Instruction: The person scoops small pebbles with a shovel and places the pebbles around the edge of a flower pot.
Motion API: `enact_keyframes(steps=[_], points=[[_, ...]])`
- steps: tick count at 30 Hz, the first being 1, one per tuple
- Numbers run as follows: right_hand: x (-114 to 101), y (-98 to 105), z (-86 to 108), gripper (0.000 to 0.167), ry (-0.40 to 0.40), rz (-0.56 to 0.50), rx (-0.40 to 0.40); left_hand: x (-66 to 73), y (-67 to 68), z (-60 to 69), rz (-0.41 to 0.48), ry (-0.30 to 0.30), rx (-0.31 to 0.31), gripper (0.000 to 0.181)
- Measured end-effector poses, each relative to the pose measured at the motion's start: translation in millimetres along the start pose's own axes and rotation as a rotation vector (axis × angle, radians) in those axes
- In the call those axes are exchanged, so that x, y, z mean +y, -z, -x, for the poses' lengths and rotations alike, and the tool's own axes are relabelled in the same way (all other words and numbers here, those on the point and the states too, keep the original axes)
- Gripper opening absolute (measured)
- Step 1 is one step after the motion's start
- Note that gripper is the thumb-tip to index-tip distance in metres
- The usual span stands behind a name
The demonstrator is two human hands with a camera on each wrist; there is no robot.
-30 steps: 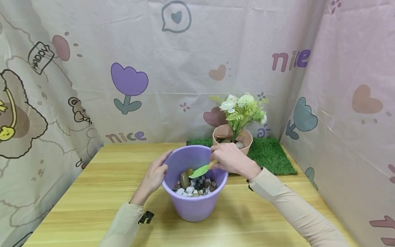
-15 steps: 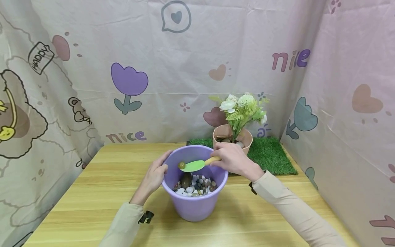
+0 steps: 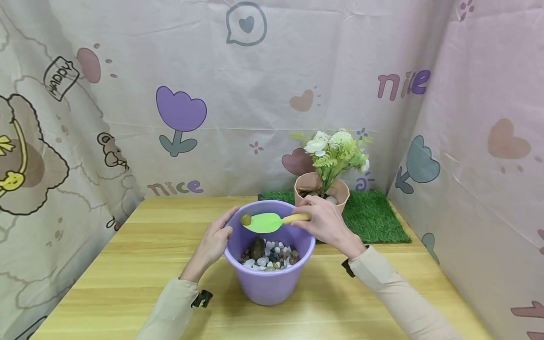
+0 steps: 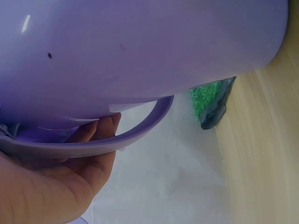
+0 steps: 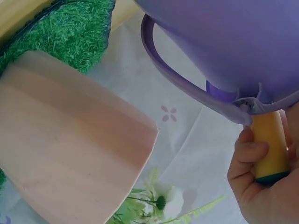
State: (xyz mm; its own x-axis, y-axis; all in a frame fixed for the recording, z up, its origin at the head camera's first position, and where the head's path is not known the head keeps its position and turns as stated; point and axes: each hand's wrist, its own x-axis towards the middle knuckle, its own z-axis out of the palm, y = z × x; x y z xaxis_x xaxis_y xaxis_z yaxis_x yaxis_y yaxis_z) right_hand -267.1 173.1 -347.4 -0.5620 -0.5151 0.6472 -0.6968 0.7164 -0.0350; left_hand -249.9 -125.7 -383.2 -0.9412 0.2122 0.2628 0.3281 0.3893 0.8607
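Observation:
A purple bucket point(image 3: 269, 285) stands on the wooden table with mixed pebbles point(image 3: 276, 257) and a large dark stone point(image 3: 257, 248) inside. At its left rim my left hand point(image 3: 212, 243) holds on; in the left wrist view the fingers curl round the bucket's purple handle point(image 4: 140, 133). My right hand point(image 3: 327, 222) grips the yellow handle of a small green trowel point(image 3: 265, 223) above the pebbles. On the trowel's tip, near the bucket's left inner wall, sits a round brownish stone point(image 3: 246, 219). The right wrist view shows fingers wrapped round the yellow trowel handle point(image 5: 270, 149).
Behind the bucket's right side, a pink pot point(image 3: 301, 182) with white flowers point(image 3: 335, 146) and stones stands on a green turf mat point(image 3: 378, 219). Patterned cloth point(image 3: 250, 94) hangs behind the table point(image 3: 170, 250) and along its sides.
The trowel has risen from the pebbles and moved left and up, carrying the round stone on its tip. The large stone now leans differently. My left hand keeps its hold.

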Motion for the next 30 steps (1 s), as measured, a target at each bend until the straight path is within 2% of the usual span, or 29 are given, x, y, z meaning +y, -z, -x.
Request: enact_keyframes(steps=[6,9,21,30], points=[[-1.4,-2.4,2.4,0.019,-0.099,-0.043,-0.012,-0.1,-1.1,-0.1,0.003,-0.002,0.0,0.067],[-2.5,-2.7,2.6,0.019,-0.122,-0.043,-0.011,-0.3,-1.1,-0.2,0.002,-0.002,-0.002,0.066],[-1.1,-6.0,3.3,0.021,-0.091,-0.101,0.001,-1.5,-0.5,-0.7,-0.014,-0.003,0.008,0.066],[2.0,-3.8,7.2,0.027,-0.048,-0.129,0.079,0.9,-0.9,-0.5,-0.005,0.012,0.004,0.067]])
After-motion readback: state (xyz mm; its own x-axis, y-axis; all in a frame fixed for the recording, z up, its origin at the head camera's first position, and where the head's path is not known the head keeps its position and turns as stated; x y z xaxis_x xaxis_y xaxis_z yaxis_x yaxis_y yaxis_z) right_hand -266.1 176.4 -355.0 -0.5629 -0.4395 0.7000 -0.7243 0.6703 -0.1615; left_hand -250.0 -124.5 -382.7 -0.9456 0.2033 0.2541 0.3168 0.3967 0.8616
